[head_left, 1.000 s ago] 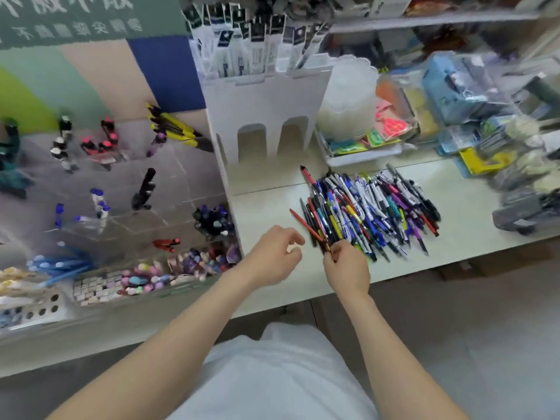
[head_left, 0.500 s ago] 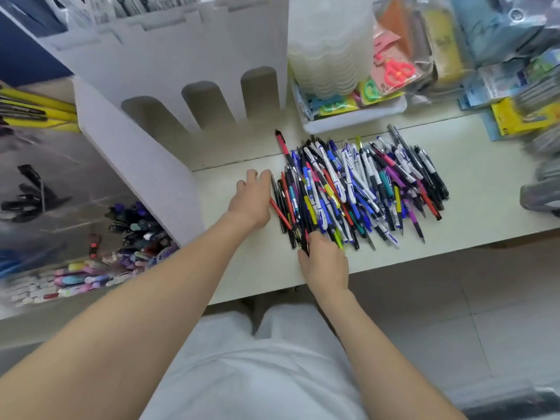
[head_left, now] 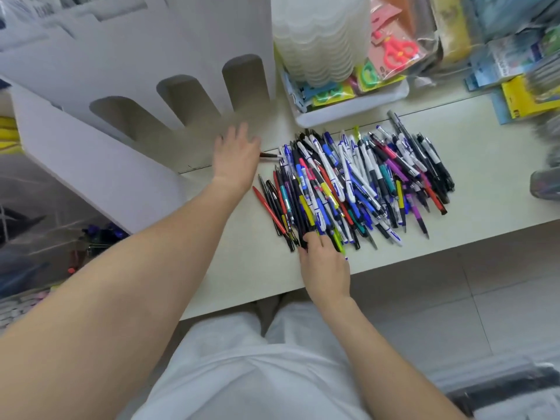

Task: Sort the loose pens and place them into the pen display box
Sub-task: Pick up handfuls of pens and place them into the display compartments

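Fingers (head_left: pixel 239 137) of my L hand (head_left: pixel 235 160) are straight and spread, palm down, over the table (head_left: pixel 485 201). They're right in front of the pen display box (head_left: pixel 181 40), just below its arched cut-outs. A dark pen (head_left: pixel 271 155) w/ a red band pokes out from under the thumb side. Can't tell if the palm presses it or only covers it; no finger curls round it.

R hand (head_left: pixel 327 269) sits at the near edge of the table, its fingers (head_left: pixel 318 241) bent down onto the near ends of the pens (head_left: pixel 357 183). The back of the hand hides the tips, so I can't tell if I'm pinching any or just touching.

The pens lie in one loose pile mid-table, approx. parallel, w/ blue, black, white, red, purple & yellow barrels. The pile is just right of my L hand and near the box, not touching it. The box is white card, standing back-left.

Behind the pile is a white tray (head_left: pixel 348 112) w/ a stack of clear tubs (head_left: pixel 318 34) and a pack of red scissors (head_left: pixel 397 51).
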Demonstrator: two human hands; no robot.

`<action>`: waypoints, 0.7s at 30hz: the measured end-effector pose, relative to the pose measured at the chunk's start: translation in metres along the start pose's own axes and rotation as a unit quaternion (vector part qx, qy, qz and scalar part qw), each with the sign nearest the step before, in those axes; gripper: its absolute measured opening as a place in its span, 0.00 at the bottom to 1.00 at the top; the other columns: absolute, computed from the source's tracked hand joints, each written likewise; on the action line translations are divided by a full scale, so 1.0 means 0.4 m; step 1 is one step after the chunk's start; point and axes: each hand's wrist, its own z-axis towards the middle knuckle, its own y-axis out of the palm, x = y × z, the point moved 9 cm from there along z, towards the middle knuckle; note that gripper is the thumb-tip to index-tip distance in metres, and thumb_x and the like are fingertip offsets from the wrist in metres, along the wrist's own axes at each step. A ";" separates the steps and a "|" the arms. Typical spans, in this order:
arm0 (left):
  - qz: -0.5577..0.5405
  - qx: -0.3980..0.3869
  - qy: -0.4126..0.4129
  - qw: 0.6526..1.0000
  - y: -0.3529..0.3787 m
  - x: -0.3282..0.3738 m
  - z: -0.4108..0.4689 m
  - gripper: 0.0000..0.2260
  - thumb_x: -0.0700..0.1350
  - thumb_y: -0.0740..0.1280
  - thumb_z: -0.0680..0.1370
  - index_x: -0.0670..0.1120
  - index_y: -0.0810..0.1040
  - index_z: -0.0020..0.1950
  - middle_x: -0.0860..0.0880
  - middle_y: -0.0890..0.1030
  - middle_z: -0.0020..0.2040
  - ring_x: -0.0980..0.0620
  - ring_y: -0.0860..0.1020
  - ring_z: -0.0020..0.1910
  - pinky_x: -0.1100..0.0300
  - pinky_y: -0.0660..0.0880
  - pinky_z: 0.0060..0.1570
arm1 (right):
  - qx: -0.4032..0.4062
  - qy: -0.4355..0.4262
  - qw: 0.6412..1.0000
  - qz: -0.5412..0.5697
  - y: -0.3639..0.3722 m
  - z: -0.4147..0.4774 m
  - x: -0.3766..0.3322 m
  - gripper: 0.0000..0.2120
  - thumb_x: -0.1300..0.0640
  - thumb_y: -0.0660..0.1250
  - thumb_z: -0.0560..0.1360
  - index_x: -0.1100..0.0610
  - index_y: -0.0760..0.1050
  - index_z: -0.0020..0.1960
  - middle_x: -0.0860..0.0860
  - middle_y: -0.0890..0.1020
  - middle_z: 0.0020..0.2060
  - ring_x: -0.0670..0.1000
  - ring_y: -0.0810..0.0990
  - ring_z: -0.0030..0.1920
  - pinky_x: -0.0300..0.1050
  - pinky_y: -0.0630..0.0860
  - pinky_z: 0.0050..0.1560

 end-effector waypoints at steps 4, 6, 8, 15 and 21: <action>-0.138 -0.042 -0.148 0.978 0.039 -0.082 -0.079 0.13 0.35 0.65 0.79 0.37 0.77 0.63 0.36 0.77 0.62 0.34 0.76 0.61 0.47 0.73 0.58 | -0.012 0.010 1.000 0.016 0.002 0.005 -0.010 0.14 0.61 0.80 0.74 0.56 0.79 0.55 0.53 0.83 0.44 0.53 0.81 0.32 0.44 0.73 0.27; -0.258 -0.096 -0.248 0.929 0.099 -0.105 -0.158 0.11 0.39 0.66 0.79 0.38 0.77 0.60 0.36 0.79 0.59 0.33 0.79 0.58 0.50 0.73 0.51 | -0.008 0.005 1.000 0.023 0.001 0.005 -0.023 0.16 0.62 0.81 0.72 0.56 0.79 0.56 0.52 0.83 0.44 0.52 0.81 0.33 0.43 0.73 0.28; -0.332 -0.142 -0.285 0.888 0.148 -0.087 -0.224 0.12 0.40 0.66 0.78 0.38 0.75 0.60 0.37 0.80 0.58 0.34 0.79 0.55 0.53 0.71 0.47 | 0.001 -0.017 1.000 0.017 -0.002 0.008 -0.043 0.19 0.64 0.83 0.68 0.56 0.81 0.56 0.52 0.83 0.44 0.51 0.81 0.34 0.40 0.70 0.29; -0.411 -0.108 -0.297 0.855 0.159 -0.025 -0.258 0.22 0.56 0.66 0.82 0.38 0.73 0.63 0.39 0.76 0.61 0.38 0.76 0.55 0.52 0.70 0.49 | 0.035 -0.113 0.993 0.023 0.011 0.017 -0.097 0.20 0.75 0.78 0.62 0.60 0.81 0.51 0.55 0.81 0.45 0.57 0.80 0.40 0.45 0.72 0.32; -0.314 -0.116 -0.285 0.898 0.157 -0.001 -0.275 0.36 0.65 0.71 0.78 0.39 0.65 0.71 0.40 0.70 0.67 0.35 0.76 0.62 0.45 0.75 0.50 | -0.011 -0.206 0.977 0.059 0.043 0.006 -0.144 0.22 0.76 0.77 0.62 0.62 0.81 0.54 0.58 0.83 0.55 0.59 0.82 0.53 0.50 0.82 0.44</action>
